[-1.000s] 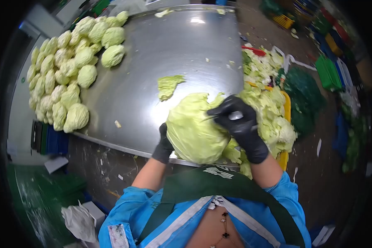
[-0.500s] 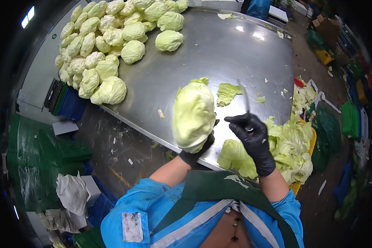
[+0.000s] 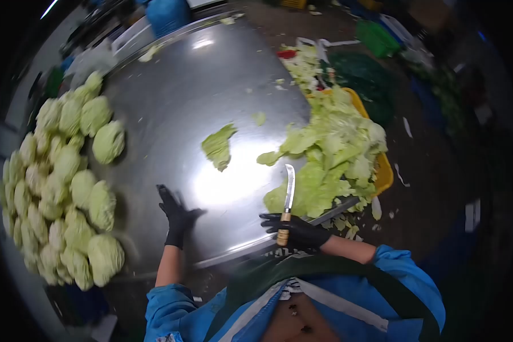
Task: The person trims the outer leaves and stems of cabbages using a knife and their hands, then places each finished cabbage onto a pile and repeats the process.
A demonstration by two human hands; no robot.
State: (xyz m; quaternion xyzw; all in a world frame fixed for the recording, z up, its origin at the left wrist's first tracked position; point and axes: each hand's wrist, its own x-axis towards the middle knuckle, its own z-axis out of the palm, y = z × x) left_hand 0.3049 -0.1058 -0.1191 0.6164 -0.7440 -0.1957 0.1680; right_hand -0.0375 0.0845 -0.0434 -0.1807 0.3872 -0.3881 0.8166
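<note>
My left hand (image 3: 179, 218), in a black glove, is spread over the metal table with nothing in it. To its left lies the big pile of pale green lettuce heads (image 3: 54, 182). My right hand (image 3: 296, 232), also gloved, holds a knife (image 3: 287, 208) by its light wooden handle near the table's front edge. The knife's curved blade points away from me. Close to that hand, loose outer leaves (image 3: 325, 171) are heaped on the table's right corner. A single torn leaf (image 3: 219, 147) lies in the middle of the metal table (image 3: 171, 102).
A yellow crate (image 3: 385, 174) under the heaped leaves stands against the table's right side. Beyond it, dark green netting (image 3: 362, 85) and scraps lie on the floor. A blue bag (image 3: 168, 16) and a white box (image 3: 134, 37) stand past the far edge.
The lettuce head has left my left hand, which is now open and farther left, near the pile. The knife stays in my right hand. The whole view has swung to the right.
</note>
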